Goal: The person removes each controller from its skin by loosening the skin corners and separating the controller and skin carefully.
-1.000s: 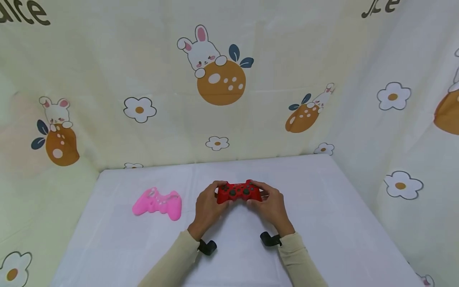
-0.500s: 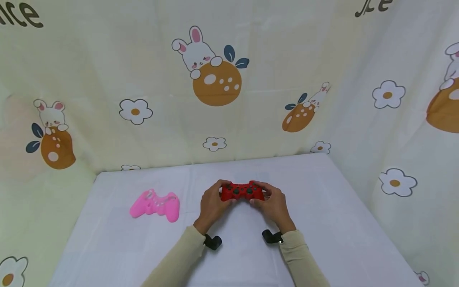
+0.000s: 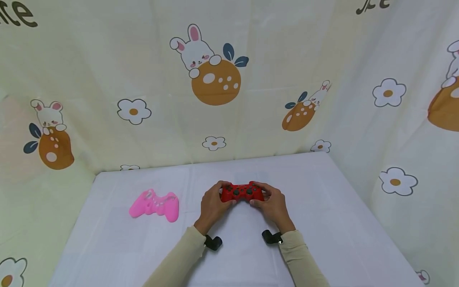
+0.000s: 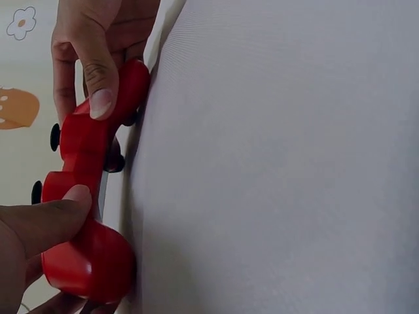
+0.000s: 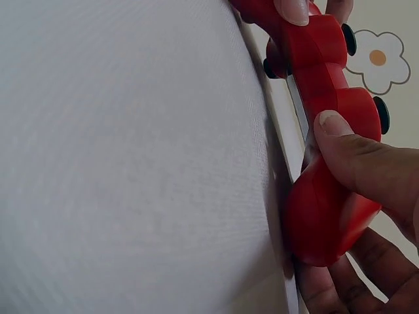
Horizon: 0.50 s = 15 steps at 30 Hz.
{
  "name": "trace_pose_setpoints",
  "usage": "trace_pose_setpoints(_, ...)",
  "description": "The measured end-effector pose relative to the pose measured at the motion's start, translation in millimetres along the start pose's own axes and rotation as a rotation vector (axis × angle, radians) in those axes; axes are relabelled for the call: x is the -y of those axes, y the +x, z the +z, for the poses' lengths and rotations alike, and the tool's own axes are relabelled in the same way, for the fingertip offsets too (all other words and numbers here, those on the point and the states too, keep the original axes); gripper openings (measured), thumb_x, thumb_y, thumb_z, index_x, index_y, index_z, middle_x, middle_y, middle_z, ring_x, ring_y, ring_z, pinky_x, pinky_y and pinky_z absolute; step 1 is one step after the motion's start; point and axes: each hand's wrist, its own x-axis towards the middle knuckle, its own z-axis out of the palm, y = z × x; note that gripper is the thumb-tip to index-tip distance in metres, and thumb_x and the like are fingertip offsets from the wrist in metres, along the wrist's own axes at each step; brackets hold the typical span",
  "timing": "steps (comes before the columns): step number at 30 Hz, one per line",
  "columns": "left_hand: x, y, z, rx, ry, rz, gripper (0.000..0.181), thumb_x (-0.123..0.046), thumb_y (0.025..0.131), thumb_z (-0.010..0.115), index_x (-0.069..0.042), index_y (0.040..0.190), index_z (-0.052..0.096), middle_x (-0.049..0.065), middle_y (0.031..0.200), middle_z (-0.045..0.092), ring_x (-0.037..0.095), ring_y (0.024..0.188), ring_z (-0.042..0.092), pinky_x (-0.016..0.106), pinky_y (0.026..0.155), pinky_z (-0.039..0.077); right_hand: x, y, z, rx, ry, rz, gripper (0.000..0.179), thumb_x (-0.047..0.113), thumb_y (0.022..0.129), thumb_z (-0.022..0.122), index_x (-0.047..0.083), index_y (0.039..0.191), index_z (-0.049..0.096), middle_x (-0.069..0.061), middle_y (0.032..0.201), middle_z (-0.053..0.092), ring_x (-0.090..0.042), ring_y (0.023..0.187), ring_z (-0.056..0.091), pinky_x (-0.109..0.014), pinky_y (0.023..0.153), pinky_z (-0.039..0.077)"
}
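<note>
A red game controller with dark thumbsticks is held between both hands above the middle of the white table. My left hand grips its left end, the thumb pressing the near edge in the left wrist view, where the controller's red grip shows. At the other end my right hand holds the right grip, its thumb along the near side and fingers underneath. Off to the left lies a pink controller-shaped silicone cover, touched by neither hand.
A white cloth covers the table. Behind and at both sides hang cream curtains printed with rabbits, oranges and flowers. Black wrist cameras sit on both wrists beside beige sleeves.
Both hands and the red controller have shifted slightly right in the head view during the first half second, while the whole view moved slightly. Both hands keep their hold.
</note>
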Motion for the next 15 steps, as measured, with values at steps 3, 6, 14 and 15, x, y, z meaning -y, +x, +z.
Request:
trace_pose_setpoints(3,1.3,0.1,0.9,0.002,0.006,0.011,0.059,-0.019,0.082,0.093,-0.021,0.135,0.067,0.007,0.135,0.073,0.03,0.124,0.068,0.051,0.104,0.053,-0.6,0.4,0.1,0.004,-0.005,0.007,0.069,0.018,0.079,0.095,0.038,0.14,0.069,-0.013,0.134,0.073,-0.028,0.109,0.071,-0.041,0.093,0.056)
trace_pose_setpoints(6,3.0,-0.6,1.6,0.003,0.017,0.024,0.06,-0.019,0.083,0.092,-0.02,0.137,0.065,0.008,0.135,0.073,0.03,0.123,0.068,0.051,0.103,0.053,-1.6,-0.4,0.2,0.015,-0.018,0.018,0.068,0.02,0.082,0.093,0.041,0.142,0.066,-0.013,0.136,0.071,-0.029,0.112,0.07,-0.044,0.094,0.056)
trace_pose_setpoints(14,4.9,-11.2,-2.1,0.003,0.163,0.064,0.065,-0.027,0.087,0.088,-0.015,0.144,0.058,0.011,0.128,0.071,0.026,0.109,0.063,0.042,0.087,0.056,-0.8,-9.2,9.6,-0.001,-0.112,-0.038,0.067,0.029,0.09,0.086,0.034,0.151,0.059,-0.014,0.149,0.062,-0.034,0.129,0.058,-0.055,0.106,0.05)
trace_pose_setpoints(15,5.1,-12.7,-2.9,-0.009,0.199,0.08,0.066,-0.028,0.087,0.087,-0.014,0.144,0.058,0.012,0.128,0.071,0.027,0.108,0.063,0.042,0.085,0.056,0.9,-10.5,11.6,-0.013,-0.143,-0.062,0.068,0.031,0.09,0.086,0.031,0.152,0.058,-0.015,0.154,0.058,-0.035,0.133,0.053,-0.057,0.108,0.046)
